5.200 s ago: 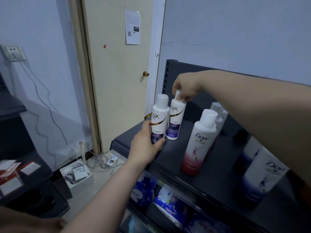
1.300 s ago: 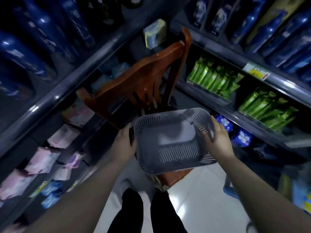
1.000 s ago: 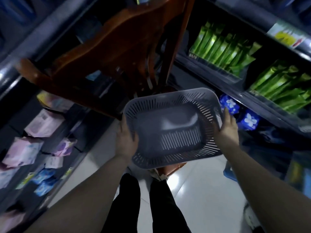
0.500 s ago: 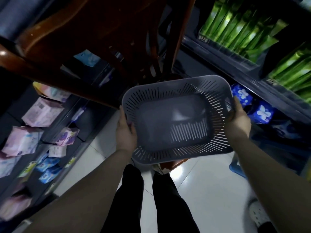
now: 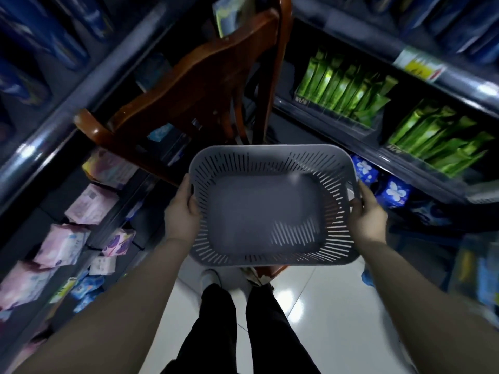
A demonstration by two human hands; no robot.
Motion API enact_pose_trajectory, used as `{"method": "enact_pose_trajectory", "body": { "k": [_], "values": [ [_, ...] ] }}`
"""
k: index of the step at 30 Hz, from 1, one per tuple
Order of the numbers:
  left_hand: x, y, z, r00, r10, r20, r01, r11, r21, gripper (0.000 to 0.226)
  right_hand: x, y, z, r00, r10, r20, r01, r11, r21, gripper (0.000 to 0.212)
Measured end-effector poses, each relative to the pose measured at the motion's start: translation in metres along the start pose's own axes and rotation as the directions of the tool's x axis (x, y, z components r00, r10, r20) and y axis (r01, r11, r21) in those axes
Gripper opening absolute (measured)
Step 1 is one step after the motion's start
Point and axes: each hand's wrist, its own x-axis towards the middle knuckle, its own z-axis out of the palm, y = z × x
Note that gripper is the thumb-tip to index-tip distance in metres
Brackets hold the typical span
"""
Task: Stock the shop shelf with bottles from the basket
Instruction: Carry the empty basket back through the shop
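A grey slotted plastic basket is held in front of me, over the aisle floor, and nothing lies inside it. My left hand grips its left rim, thumb over the edge. My right hand grips its right rim the same way. No bottles are in the basket. Dark blue bottles stand blurred on the upper left shelf.
A brown wooden chair stands just beyond the basket. Pink and blue packets fill the left shelves. Green packs and blue flowered packs fill the right shelves. White tiled floor and my dark trouser legs are below.
Earlier both hands set white bottles on a dark shelf top. Since then I hold the empty basket by both rims; in the last second the view tilted up and the basket moved slightly nearer.
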Motion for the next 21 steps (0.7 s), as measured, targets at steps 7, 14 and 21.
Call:
{"method": "enact_pose_trajectory", "body": {
  "k": [7, 14, 21],
  "values": [
    [-0.014, 0.042, -0.044, 0.994, 0.106, 0.022, -0.106, 0.994, -0.010, 0.052, -0.049, -0.024, -0.037, 0.992, -0.053, -0.112, 0.064, 0.993, 0.098, 0.047],
    [-0.020, 0.080, -0.087, 0.944, 0.326, 0.052, -0.330, 0.940, 0.091, 0.047, -0.107, -0.045, -0.075, 0.967, -0.037, -0.250, 0.082, 0.982, 0.171, 0.043],
    [-0.023, 0.115, -0.111, 0.895, 0.412, 0.171, -0.436, 0.890, 0.132, 0.049, -0.171, -0.045, -0.097, 0.929, 0.068, -0.364, 0.045, 0.955, 0.294, 0.037]
  ]
}}
